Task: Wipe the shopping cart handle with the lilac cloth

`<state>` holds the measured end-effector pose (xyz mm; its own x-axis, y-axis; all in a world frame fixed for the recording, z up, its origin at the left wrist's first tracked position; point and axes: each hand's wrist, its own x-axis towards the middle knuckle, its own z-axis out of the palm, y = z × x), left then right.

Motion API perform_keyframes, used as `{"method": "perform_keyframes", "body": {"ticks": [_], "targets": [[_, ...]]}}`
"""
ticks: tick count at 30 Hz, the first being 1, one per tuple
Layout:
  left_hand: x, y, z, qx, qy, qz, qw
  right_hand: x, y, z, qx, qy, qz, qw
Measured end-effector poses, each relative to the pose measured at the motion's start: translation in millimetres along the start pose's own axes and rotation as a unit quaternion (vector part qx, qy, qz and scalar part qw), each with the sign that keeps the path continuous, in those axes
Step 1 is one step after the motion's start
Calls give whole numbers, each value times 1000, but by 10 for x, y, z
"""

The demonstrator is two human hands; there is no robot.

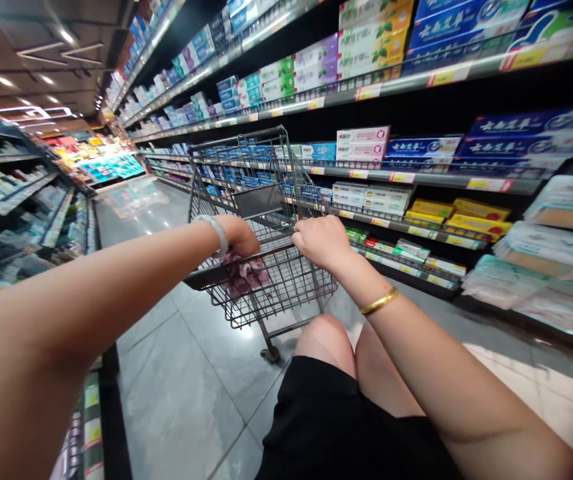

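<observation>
A grey wire shopping cart (266,293) stands in front of me in the aisle. My right hand (320,241) is closed around the bar at its near edge, and a gold bangle circles that wrist. My left hand (241,237) is bent down over the same edge into the cart's basket, with a pale bangle on the wrist. Its fingers are hidden. Just below it a crumpled mauve thing, like patterned cloth (246,275), shows through the wires. Whether the left fingers grip it, I cannot make out.
Shelves of boxed toothpaste (419,150) run along the right side. Stacked clear plastic packages (541,267) stand at the near right. Another stocked shelf (21,193) lines the left. Grey floor tiles (181,373) lie between, and a bright display (116,167) stands far ahead.
</observation>
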<state>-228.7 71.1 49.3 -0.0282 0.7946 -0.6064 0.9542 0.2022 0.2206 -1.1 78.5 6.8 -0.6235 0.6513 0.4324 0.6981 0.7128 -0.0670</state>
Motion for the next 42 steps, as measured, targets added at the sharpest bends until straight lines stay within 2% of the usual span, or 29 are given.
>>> {"method": "perform_keyframes", "body": {"ticks": [3, 4, 8, 12, 17, 19, 24, 29, 33, 35, 37, 40, 42], "targets": [[-336, -232, -70, 12, -77, -76, 994, -1, 57, 21, -7, 10, -3, 1000], [-456, -294, -64, -24, -98, -86, 991, -3, 83, 28, -11, 15, -3, 1000], [-807, -368, 106, -93, -89, -49, 990, -25, 192, 43, -18, 21, -1, 1000], [-876, -248, 276, -147, -104, -4, 984, -61, 298, 33, -32, 26, 2, 999], [-818, -104, 294, -164, -146, 30, 975, -74, 494, 21, -48, 24, -1, 999], [-795, -57, 304, -166, -145, 39, 975, -67, 592, 24, -47, 27, -2, 999], [-736, 49, 353, -148, -88, 43, 984, -20, 786, 57, -43, 36, -3, 998], [-640, 87, 394, -186, -77, 45, 978, 108, 941, 152, -40, 56, -27, 997], [-542, 179, 444, -190, -29, 64, 979, 214, 1031, 226, -16, 88, -33, 995], [-484, 276, 459, -132, 16, 75, 988, 226, 962, 233, 15, 128, -10, 992], [-407, 386, 459, -42, 86, 81, 992, 200, 783, 224, 72, 157, 10, 985], [-259, 532, 442, 32, 170, 70, 982, 118, 421, 222, 172, 145, -6, 974], [-157, 614, 439, 52, 209, 63, 974, 64, 249, 250, 196, 122, -26, 973]]}}
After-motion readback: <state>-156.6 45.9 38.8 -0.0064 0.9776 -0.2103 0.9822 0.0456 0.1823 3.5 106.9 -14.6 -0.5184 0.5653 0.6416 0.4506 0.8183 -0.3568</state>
